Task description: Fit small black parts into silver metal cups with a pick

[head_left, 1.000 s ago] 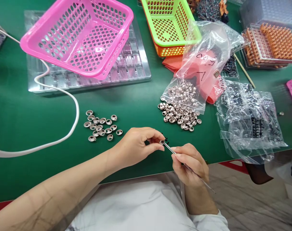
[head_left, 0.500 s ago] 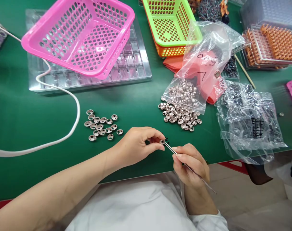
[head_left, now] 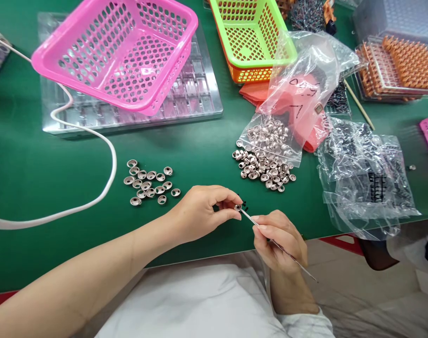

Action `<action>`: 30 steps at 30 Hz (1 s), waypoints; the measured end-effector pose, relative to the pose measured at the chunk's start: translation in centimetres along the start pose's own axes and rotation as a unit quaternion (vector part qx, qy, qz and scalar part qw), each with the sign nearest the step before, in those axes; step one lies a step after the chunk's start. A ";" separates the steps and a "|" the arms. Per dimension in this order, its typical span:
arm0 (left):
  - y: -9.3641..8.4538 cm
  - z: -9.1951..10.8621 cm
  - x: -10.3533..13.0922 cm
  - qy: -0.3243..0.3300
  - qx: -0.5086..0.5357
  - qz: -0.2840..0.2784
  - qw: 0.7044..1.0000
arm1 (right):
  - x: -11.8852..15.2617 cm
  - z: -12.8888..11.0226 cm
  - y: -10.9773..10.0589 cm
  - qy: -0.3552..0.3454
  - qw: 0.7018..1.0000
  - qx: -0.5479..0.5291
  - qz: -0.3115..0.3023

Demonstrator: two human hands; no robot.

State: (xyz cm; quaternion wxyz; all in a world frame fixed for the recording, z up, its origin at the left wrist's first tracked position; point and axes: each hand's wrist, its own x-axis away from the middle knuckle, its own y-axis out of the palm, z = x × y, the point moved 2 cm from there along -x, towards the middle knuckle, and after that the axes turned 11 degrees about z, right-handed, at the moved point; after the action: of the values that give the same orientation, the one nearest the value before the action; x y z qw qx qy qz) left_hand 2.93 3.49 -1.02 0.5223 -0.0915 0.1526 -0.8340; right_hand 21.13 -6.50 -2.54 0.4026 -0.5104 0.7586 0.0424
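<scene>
Between the thumb and fingertips of my left hand (head_left: 203, 211) is a small metal cup (head_left: 237, 207), round with a dark spot in it. My right hand (head_left: 280, 239) grips slim metal tweezers (head_left: 251, 218), whose tips meet the cup's right side. Tiny black pieces (head_left: 245, 206) lie on the table just beyond the fingertips. To the left of my left hand, several similar metal cups (head_left: 150, 183) are spread in a loose group. A bigger pile of cups (head_left: 265, 169) spills from a clear plastic bag (head_left: 287, 117) beyond my hands.
A pink basket (head_left: 146, 101) sits on a clear compartment tray (head_left: 206, 103) at the back left. Beside it stand nested green and orange baskets (head_left: 259, 63). A white cable (head_left: 111, 159) curves across the left side. Plastic bags (head_left: 361, 173) and orange parts (head_left: 411, 61) occupy the right.
The tweezers have shifted very slightly at the cup, and their two tips look closer together. Both hands stay almost in place. The white cable has moved a little to the left.
</scene>
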 end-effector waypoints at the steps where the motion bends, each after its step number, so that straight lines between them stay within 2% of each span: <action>1: 0.0 0.0 0.0 0.001 0.001 0.000 1.000 | 0.0 0.0 0.0 -0.001 1.000 -0.002 0.001; 26: 0.1 -0.2 0.1 0.021 -0.001 0.005 1.000 | 0.1 0.1 0.0 0.003 1.000 -0.009 -0.006; 30: 0.2 -0.4 0.1 0.043 -0.011 0.016 0.999 | 0.2 0.2 -0.1 -0.004 1.000 -0.007 -0.012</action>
State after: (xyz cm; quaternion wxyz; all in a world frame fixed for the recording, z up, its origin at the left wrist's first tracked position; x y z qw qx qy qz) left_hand 2.89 3.37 -1.44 0.5279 -0.0588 0.1851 -0.8268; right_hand 21.31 -6.61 -2.80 0.4023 -0.5223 0.7506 0.0448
